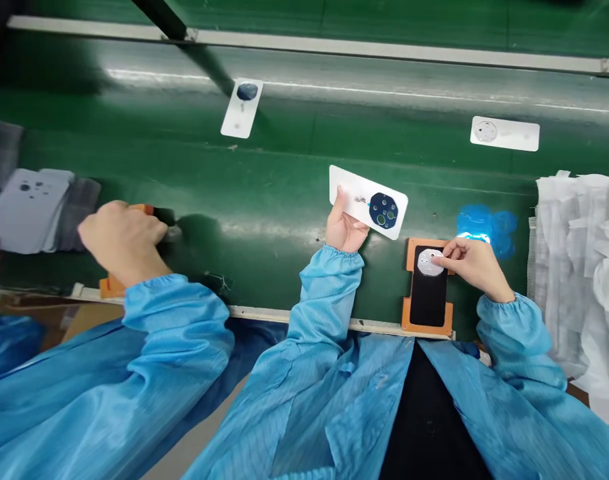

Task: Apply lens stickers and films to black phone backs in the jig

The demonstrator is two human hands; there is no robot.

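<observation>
My left hand is closed on a white phone back cover, thumb on top of it. The cover is tilted and has a dark blue camera area with several round openings. My right hand pinches the edge of a silvery, roundish camera plate. That plate is over the upper part of a black phone-shaped pad, seated in an orange fixture at the bench's front edge. Whether the plate touches the pad, I cannot tell.
White phone covers lie farther back, one left and one right. A blue film piece and stacked translucent sheets are at right. At left, a co-worker's hand is over another orange fixture, beside stacked grey covers.
</observation>
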